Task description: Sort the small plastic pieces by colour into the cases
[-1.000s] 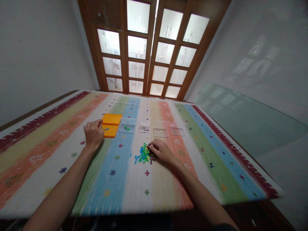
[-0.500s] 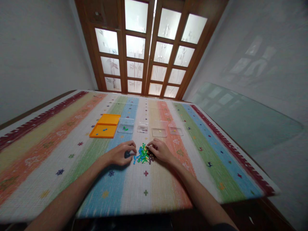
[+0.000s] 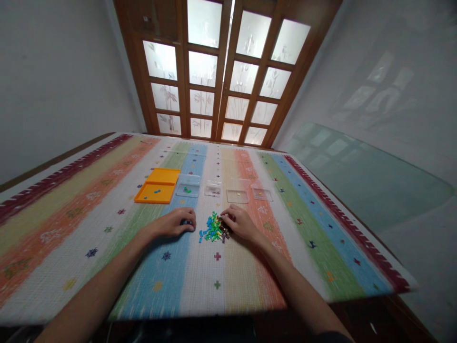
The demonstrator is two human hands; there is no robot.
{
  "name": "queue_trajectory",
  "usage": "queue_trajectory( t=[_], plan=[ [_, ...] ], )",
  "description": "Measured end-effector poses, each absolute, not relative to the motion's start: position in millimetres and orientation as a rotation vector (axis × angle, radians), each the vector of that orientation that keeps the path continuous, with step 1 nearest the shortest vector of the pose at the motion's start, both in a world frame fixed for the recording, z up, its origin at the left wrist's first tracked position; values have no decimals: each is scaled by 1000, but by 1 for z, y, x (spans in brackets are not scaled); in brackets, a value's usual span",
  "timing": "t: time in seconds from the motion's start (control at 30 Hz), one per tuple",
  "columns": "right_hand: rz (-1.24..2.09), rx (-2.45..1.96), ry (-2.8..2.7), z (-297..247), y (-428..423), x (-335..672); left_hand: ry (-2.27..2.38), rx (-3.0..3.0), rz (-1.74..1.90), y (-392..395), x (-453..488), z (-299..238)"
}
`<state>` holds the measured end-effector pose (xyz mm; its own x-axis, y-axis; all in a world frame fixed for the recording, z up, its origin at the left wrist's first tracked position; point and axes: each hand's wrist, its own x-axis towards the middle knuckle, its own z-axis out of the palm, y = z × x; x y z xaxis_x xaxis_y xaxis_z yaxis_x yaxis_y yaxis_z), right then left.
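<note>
A wooden door (image 3: 220, 85) with frosted panes stands well beyond the pile (image 3: 213, 229) of small coloured pieces. A striped cloth (image 3: 207, 271) spreads under the pile and on every side of it. The two bare forearms reach in from the near side, one to the left of the pile and one to the right. The left hand (image 3: 179, 222) lies just left of the pile and apart from it, fingers curled inward toward the thumb. The right hand (image 3: 241, 223) is at the pile's right edge, fingers bent, fingertips at the brown pieces (image 3: 225, 233). Whether either hand pinches a piece cannot be told at this scale. The orange box (image 3: 164, 196), open, with its lid folded back, lies beyond the pile to the left. In the pile, blue pieces lie mainly to the left, green ones in the middle and brown ones to the right, with some yellow among them. Four clear boxes form a row beyond the pile: the first (image 3: 181, 193) to its left, the second (image 3: 213, 186) straight beyond, the third (image 3: 232, 197) and fourth (image 3: 266, 197) to its right. Smallest are the sorted pieces: blue in the orange box, green in the first clear box, dark in the second, pale in the third, yellowish in the fourth.
</note>
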<state>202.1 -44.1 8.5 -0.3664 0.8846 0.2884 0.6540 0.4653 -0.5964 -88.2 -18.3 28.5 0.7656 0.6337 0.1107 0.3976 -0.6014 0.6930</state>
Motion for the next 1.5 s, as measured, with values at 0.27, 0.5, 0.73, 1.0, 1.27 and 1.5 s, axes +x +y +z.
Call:
queue_trajectory(
  t=[0.27, 0.5, 0.73, 1.0, 1.27, 1.5],
  plan=[
    [516, -1255, -2152, 5, -43, 203, 1112, 1811, 1068, -2, -108, 31],
    [517, -1245, -2159, 3, -43, 203, 1530, 1698, 1436, 26, -152, 29],
    [519, -1244, -2157, 4, -42, 203, 1969, 2118, 1164, 36, -186, 29],
    [523, -1240, -2180, 3, -41, 203, 2141, 2186, 820, 42, -187, 23],
    [527, -1228, -2179, 5, -42, 204, 2168, 2120, 968, 38, -188, 36],
    [525, -1245, -2172, 8, -43, 204, 1524, 2262, 1219, 7, -153, 46]
  ],
)
